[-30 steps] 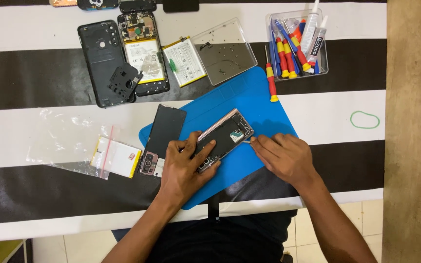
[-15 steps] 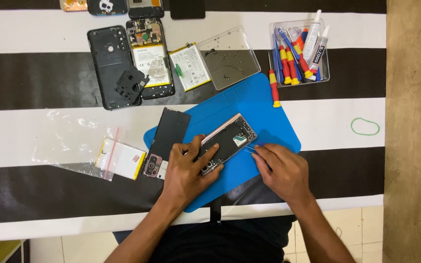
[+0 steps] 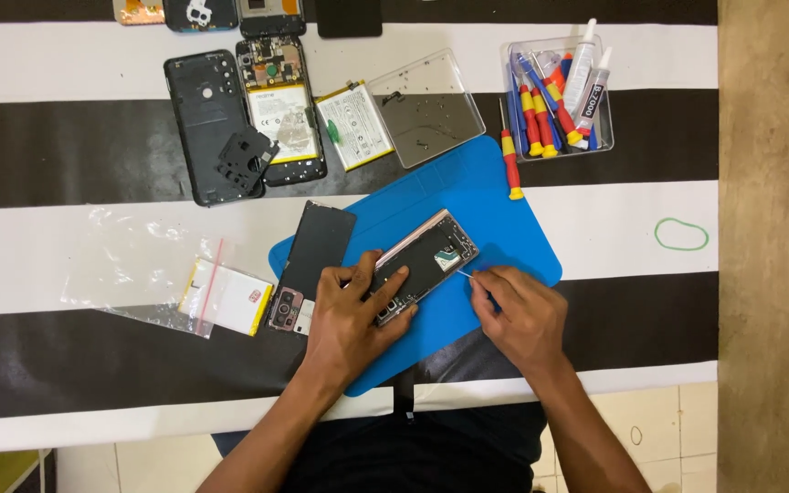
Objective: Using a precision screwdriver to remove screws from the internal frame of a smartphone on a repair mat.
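Opened rose-framed phone (image 3: 424, 266) on blue silicone mat (image 3: 504, 196), pinned flat under spread left hand (image 3: 351, 315); right hand (image 3: 524, 310) pinched shut on thin pointed tool (image 3: 464, 271) (best kept shallow, braced on mat).

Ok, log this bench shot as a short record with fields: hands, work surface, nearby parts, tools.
left hand: left hand presses down on the opened phone frame
right hand: right hand pinches a thin tool touching the frame's edge
surface: blue mat on a striped tablecloth
nearby parts: black back cover, plastic bag
tools: clear tray of screwdrivers
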